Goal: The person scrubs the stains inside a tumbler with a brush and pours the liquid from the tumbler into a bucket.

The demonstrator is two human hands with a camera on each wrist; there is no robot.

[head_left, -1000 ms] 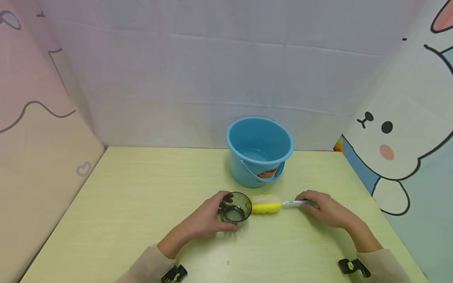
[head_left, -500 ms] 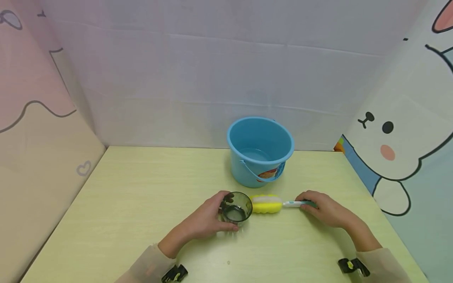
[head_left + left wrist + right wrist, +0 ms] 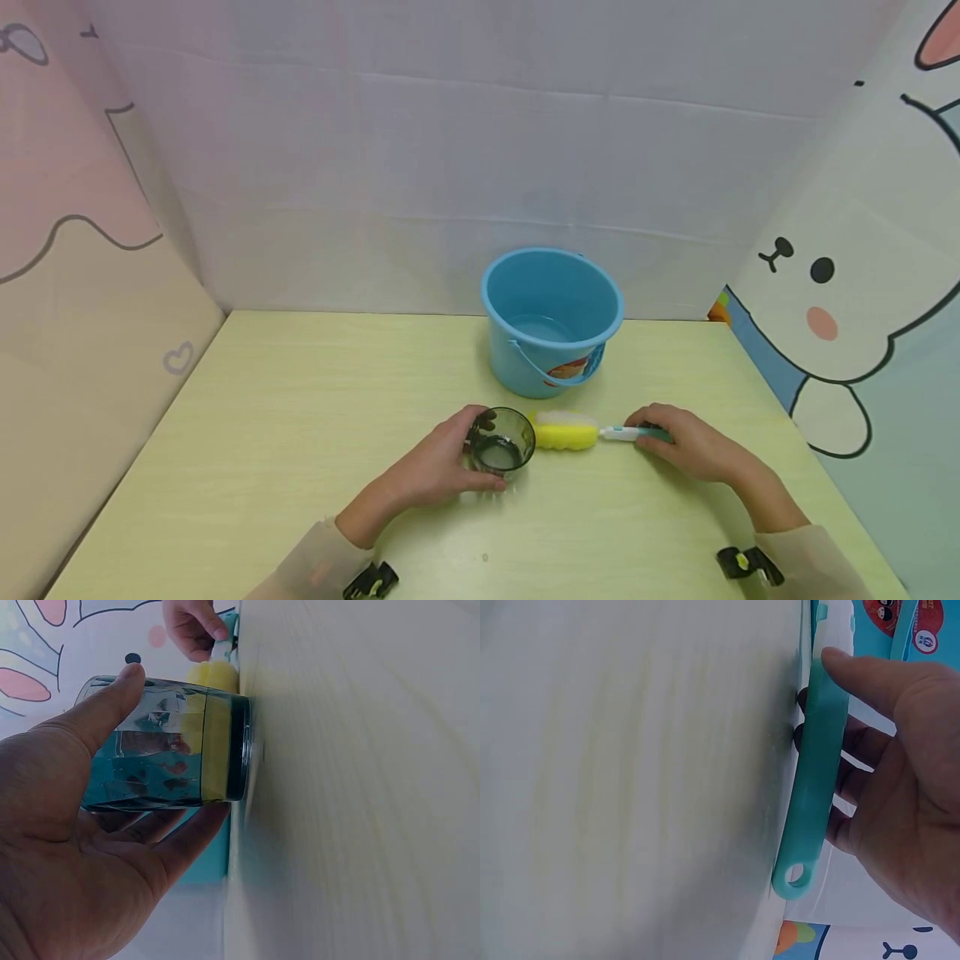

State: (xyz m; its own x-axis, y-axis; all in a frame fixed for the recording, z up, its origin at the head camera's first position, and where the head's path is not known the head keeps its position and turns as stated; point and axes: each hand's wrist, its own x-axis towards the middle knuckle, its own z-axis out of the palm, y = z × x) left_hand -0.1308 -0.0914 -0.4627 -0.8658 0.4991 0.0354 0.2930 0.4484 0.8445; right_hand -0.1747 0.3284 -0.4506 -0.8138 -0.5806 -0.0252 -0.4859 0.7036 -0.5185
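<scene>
My left hand curls its thumb and fingers around a dark, see-through drinking glass. The glass is upright with its mouth up, its base at the tabletop. To the right of it lies a sponge cup brush with a yellow and whitish head, whose left end sits beside the glass. My right hand pinches the brush's white and teal handle between thumb and fingers. In the right wrist view, the handle's end with its hole sticks out past the fingers.
A light blue bucket stands behind the brush, its handle hanging down in front. All this is on a pale wooden table. A plain cloth wall rises along the back edge, with printed cloths at both sides.
The brush head has rolled a little about its length: its whitish stripe now sits farther back and more yellow faces me. Both hands and the glass stay in nearly the same place.
</scene>
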